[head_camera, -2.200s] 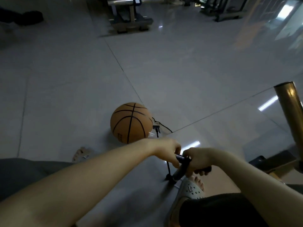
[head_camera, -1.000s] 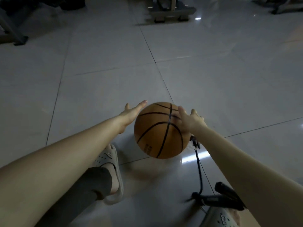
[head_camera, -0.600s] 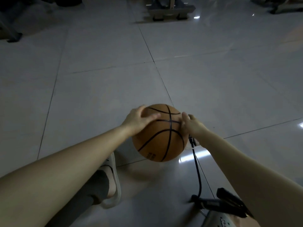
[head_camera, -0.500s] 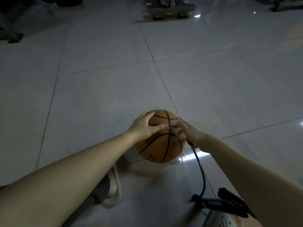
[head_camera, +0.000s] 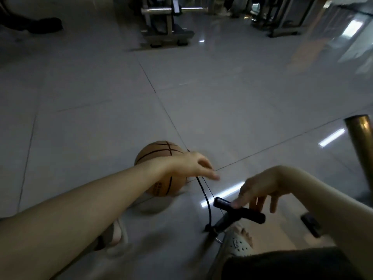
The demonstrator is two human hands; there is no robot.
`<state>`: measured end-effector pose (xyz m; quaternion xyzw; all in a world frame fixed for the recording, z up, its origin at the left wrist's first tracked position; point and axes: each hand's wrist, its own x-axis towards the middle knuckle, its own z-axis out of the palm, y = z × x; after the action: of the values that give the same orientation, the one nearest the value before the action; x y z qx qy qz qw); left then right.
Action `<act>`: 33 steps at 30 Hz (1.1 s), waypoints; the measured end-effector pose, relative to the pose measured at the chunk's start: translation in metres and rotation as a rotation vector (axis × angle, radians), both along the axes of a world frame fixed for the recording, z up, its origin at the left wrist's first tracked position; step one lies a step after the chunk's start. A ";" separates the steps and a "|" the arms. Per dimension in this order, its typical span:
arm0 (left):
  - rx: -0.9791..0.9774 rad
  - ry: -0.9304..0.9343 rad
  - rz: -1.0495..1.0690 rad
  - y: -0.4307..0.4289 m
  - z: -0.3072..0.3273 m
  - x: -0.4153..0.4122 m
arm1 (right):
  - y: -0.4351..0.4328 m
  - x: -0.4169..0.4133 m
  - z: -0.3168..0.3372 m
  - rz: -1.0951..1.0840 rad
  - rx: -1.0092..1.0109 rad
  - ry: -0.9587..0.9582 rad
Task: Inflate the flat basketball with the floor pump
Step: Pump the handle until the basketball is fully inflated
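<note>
Hovering over a black T-shaped pump handle (head_camera: 240, 209), the right hand (head_camera: 260, 186) hangs open, the left hand (head_camera: 191, 164) loose-fingered and empty above a round orange basketball (head_camera: 157, 152).

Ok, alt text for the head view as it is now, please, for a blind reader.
The right hand, fingers spread, reaches down to the black T-handle of the floor pump, while the open left hand crosses in front of the orange basketball on the tiled floor. A black hose runs from the pump toward the ball.

Basketball (head_camera: 159, 153) on floor (head_camera: 222, 98); right hand (head_camera: 262, 184) fingers (head_camera: 235, 203) touching pump handle (head_camera: 242, 211)
</note>
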<state>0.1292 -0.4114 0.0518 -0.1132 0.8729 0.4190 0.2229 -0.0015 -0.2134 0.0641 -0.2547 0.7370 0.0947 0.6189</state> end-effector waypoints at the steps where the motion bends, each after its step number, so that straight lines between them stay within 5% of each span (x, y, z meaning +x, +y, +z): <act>1: -0.032 -0.108 -0.170 0.026 0.010 0.001 | 0.014 0.010 -0.002 0.019 0.024 -0.008; 4: -0.381 -0.215 -0.461 0.089 0.002 0.008 | 0.037 0.041 -0.017 0.042 -0.044 0.093; 7: -0.572 -0.071 -0.450 0.114 0.003 0.008 | 0.040 0.048 -0.007 0.092 -0.218 0.294; 13: -0.600 0.138 -0.255 0.093 0.089 -0.018 | 0.022 0.038 0.093 0.026 -0.431 0.447; 17: -0.445 -0.018 -0.261 0.096 0.039 -0.022 | 0.009 0.050 0.035 0.069 -0.378 0.567; 24: -0.508 0.000 -0.312 0.114 -0.068 -0.017 | 0.028 0.065 -0.080 0.042 -0.322 0.684; 33: -0.490 -0.040 -0.323 0.119 -0.015 -0.019 | 0.032 0.058 -0.033 0.017 -0.339 0.627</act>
<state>0.1102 -0.2920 0.0367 -0.0314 0.9503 0.1523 0.2697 0.0562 -0.1811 0.0312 -0.3184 0.8942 0.0498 0.3108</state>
